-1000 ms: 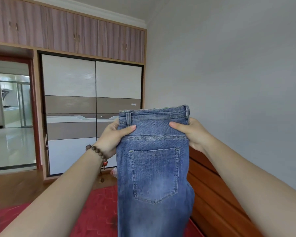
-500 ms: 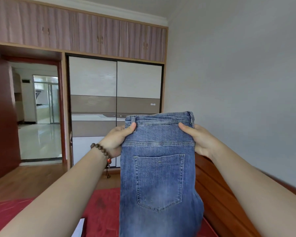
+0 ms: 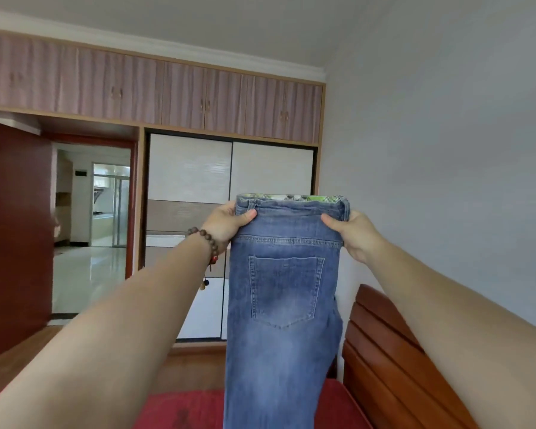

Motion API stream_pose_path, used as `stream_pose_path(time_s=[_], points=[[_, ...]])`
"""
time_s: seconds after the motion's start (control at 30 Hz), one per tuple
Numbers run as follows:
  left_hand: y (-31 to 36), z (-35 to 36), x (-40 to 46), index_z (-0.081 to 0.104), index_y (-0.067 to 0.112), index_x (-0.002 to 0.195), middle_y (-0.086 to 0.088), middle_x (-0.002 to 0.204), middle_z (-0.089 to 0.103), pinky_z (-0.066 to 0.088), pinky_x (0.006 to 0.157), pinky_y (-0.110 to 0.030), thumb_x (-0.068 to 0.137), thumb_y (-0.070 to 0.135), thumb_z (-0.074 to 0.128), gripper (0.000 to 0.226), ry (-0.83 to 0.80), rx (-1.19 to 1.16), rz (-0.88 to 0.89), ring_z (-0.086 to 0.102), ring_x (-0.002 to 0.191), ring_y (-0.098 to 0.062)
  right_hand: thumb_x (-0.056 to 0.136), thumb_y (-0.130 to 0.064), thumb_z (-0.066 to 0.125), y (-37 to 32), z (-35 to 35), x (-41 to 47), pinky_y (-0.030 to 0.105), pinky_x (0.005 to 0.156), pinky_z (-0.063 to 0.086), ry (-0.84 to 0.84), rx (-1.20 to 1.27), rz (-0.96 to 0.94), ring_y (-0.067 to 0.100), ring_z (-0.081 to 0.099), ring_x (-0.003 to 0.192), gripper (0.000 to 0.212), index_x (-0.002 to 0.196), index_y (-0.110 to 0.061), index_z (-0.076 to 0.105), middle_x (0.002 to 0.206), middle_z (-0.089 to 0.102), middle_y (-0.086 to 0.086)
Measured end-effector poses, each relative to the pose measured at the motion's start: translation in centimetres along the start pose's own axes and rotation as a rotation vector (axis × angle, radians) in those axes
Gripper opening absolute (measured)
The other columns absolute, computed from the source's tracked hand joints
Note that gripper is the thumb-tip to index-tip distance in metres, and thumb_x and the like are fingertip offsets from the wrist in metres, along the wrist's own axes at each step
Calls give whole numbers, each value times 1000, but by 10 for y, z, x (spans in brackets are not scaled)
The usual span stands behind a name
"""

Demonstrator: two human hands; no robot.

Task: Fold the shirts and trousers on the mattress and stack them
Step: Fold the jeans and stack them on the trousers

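Against the wardrobe [image 3: 229, 193], above the red mattress [image 3: 192, 410], the left hand [image 3: 226, 222] and right hand [image 3: 353, 233] pinch the jeans [image 3: 283, 305] by the waistband, halved lengthwise, 1 fold done; lowering them flat likely comes next.

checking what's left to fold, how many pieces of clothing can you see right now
1: the blue jeans, held up by the waistband between the left hand and right hand, hanging over the red mattress. Others may lie out of view below.
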State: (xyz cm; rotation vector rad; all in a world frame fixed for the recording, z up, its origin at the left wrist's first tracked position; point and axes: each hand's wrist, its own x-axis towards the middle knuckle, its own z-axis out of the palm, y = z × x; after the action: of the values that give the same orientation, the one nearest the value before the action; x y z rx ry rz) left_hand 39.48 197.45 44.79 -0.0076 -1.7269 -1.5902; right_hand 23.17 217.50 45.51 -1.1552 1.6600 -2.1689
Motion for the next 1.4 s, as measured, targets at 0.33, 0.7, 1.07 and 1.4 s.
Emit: stream_pose_path(time_s=[0.33, 0.7, 1.07, 1.4], points=[[8, 6, -32, 66, 11, 97, 3, 86, 75, 57, 77, -26, 84, -5, 61, 22, -93, 54, 28, 69, 80, -11, 82, 6, 66, -15, -20, -31, 29, 76, 57, -63, 0, -59, 14, 70, 76, 17, 94, -4, 65, 80, 74, 0], [-138, 24, -255, 69, 6, 100, -5, 92, 74, 56, 86, -32, 70, 2, 70, 30, -245, 58, -240, 67, 86, -15, 76, 12, 65, 134, -67, -274, 31, 83, 56, -31, 53, 220, 20, 68, 88, 30, 101, -4, 66, 95, 73, 5], [-180, 51, -510, 77, 30, 90, 16, 78, 72, 50, 65, -9, 77, 1, 67, 33, -382, 45, -541, 64, 70, 6, 65, -4, 74, 215, -101, -520, 32, 82, 54, -77, 60, 548, 22, 67, 94, 35, 100, -7, 70, 99, 73, 6], [-146, 84, -706, 75, 19, 104, -8, 115, 69, 47, 101, -38, 74, 7, 72, 32, -278, 5, -748, 61, 106, -19, 70, -4, 73, 189, -121, -695, 40, 95, 50, -238, 118, 769, 31, 63, 111, 47, 116, 0, 64, 120, 66, 16]])
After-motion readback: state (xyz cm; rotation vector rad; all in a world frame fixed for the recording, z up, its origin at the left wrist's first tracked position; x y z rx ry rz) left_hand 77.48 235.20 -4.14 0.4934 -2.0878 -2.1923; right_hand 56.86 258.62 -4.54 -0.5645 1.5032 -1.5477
